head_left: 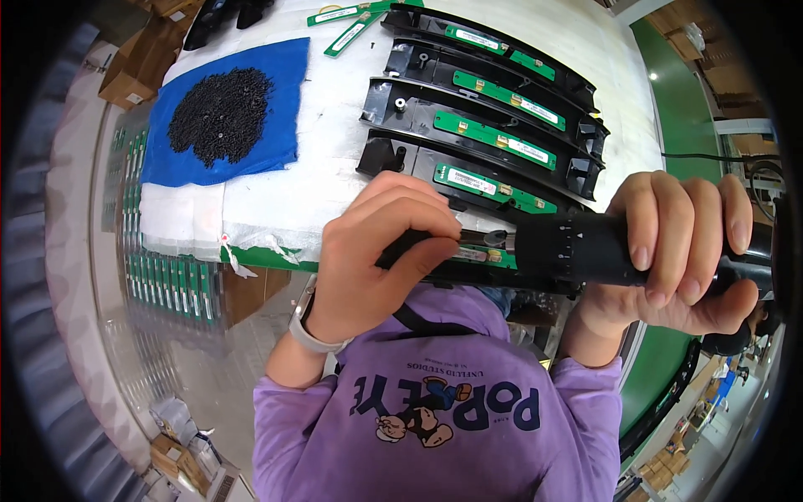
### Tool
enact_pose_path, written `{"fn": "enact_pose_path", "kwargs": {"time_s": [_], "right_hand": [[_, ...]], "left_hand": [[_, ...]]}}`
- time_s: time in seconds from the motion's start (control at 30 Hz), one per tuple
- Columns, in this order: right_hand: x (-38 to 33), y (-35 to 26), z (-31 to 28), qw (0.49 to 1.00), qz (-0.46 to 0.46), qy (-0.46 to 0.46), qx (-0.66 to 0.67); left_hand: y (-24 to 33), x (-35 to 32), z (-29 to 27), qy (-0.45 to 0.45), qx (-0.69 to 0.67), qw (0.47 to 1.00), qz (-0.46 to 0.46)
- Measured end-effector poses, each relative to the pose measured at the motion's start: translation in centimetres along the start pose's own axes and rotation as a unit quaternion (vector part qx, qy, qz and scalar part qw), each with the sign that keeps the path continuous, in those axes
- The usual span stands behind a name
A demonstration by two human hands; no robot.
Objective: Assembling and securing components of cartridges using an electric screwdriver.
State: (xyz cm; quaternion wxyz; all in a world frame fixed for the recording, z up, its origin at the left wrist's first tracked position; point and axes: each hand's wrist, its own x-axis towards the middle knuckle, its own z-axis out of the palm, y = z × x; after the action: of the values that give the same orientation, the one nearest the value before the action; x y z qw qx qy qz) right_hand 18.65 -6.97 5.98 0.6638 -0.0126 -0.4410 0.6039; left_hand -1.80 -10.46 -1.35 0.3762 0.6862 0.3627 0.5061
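My right hand (682,243) is wrapped round a black electric screwdriver (577,248), held sideways with its bit pointing left. My left hand (381,251) is closed in a pinch close to the bit's tip; whatever is between thumb and finger is too small to make out. Beneath both hands lies a black curved plastic housing with a green circuit board (503,258), mostly hidden by them. Just beyond, another black housing (381,155) carries a green circuit board (464,179) with a white label.
Several more black housings (393,102) with boards lie in a row farther back. On the white-covered table (335,117), a blue cloth (288,75) bears a heap of small black screws (219,117). Loose green boards (347,38) lie at the far edge. Trays of boards (180,289) stand lower left.
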Motion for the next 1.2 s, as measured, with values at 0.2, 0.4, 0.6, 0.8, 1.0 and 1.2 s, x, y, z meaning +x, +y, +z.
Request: {"fn": "enact_pose_path", "kwargs": {"time_s": [0.2, 0.4, 0.6, 0.8, 1.0, 1.2], "right_hand": [[-0.4, 0.1, -0.2, 0.999, 0.022, 0.02, 0.011], [-0.8, 0.0, -0.4, 1.0, 0.007, 0.017, 0.024], [-1.9, 0.1, 0.9, 0.998, -0.055, 0.042, -0.004], [-2.6, -0.2, 1.5, 0.994, -0.107, 0.006, -0.004], [-4.0, -0.1, 0.8, 0.972, 0.058, -0.226, -0.033], [-5.3, 0.5, 1.1, 0.961, 0.016, -0.257, -0.105]], "left_hand": [[-0.4, -0.1, 0.1, -0.009, -0.024, 1.0, 0.009], [-0.4, -0.4, 0.1, -0.022, -0.032, 0.999, -0.016], [-0.4, -0.3, 0.4, -0.035, -0.06, 0.997, -0.02], [-0.8, -0.3, 0.4, -0.048, -0.107, 0.993, -0.004], [-2.3, 1.3, -5.2, 0.063, 0.338, 0.936, 0.083], [-5.4, 1.9, -14.8, 0.12, 0.706, 0.697, -0.047]]}}
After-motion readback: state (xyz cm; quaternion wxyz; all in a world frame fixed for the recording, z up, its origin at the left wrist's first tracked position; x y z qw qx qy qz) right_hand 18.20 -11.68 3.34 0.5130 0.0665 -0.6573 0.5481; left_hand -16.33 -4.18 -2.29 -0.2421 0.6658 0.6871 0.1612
